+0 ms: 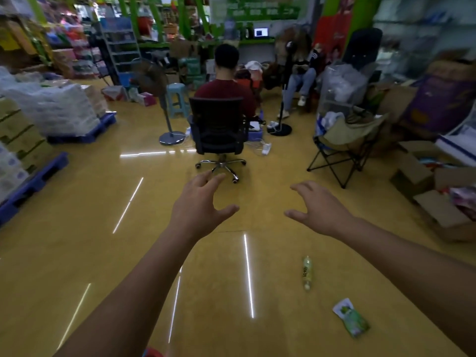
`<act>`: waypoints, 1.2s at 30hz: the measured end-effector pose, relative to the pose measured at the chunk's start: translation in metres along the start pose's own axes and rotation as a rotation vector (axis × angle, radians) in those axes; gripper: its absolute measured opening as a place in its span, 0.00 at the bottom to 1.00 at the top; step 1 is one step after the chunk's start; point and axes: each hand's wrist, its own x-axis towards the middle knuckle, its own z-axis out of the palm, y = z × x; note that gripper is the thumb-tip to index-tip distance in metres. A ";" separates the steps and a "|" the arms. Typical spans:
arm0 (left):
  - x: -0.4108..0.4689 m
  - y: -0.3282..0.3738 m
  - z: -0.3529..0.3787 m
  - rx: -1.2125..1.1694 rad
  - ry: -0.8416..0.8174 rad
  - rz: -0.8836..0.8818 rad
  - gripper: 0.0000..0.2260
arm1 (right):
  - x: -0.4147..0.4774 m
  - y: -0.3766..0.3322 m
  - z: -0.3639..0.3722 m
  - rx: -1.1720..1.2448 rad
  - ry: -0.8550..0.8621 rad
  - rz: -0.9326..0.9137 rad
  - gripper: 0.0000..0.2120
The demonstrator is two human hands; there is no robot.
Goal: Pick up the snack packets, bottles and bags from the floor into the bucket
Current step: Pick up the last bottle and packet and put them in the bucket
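Far centre: black office chair (217, 124), person in red top (226, 90) seated. Standing fan (154, 79) to its left, folding camp chair (346, 140) right. Blue pallets (87, 137) left; cardboard boxes (412, 175) right.

You have a bottle (307, 273) lying on its side on the yellow floor (103, 253), low right of centre. It is small and clear with pale yellow-green contents and a label round the middle, its long axis pointing away from you. Nearer you and further right lies a snack packet (351, 316), a green and white pouch, flat and skewed diagonally with its white end up-left. The two lie near each other without touching.
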 end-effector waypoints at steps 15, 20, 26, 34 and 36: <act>-0.004 0.188 0.097 -0.022 -0.137 0.152 0.37 | -0.120 0.205 -0.032 0.041 0.006 0.211 0.35; -0.005 0.244 0.121 -0.020 -0.176 0.191 0.37 | -0.156 0.259 -0.038 0.058 -0.003 0.283 0.35; -0.007 0.285 0.146 -0.019 -0.220 0.213 0.37 | -0.191 0.305 -0.037 0.087 -0.007 0.366 0.35; -0.008 0.323 0.183 -0.041 -0.319 0.250 0.37 | -0.223 0.344 -0.024 0.100 -0.028 0.437 0.35; -0.005 0.331 0.192 -0.027 -0.327 0.268 0.37 | -0.226 0.351 -0.019 0.104 -0.033 0.451 0.35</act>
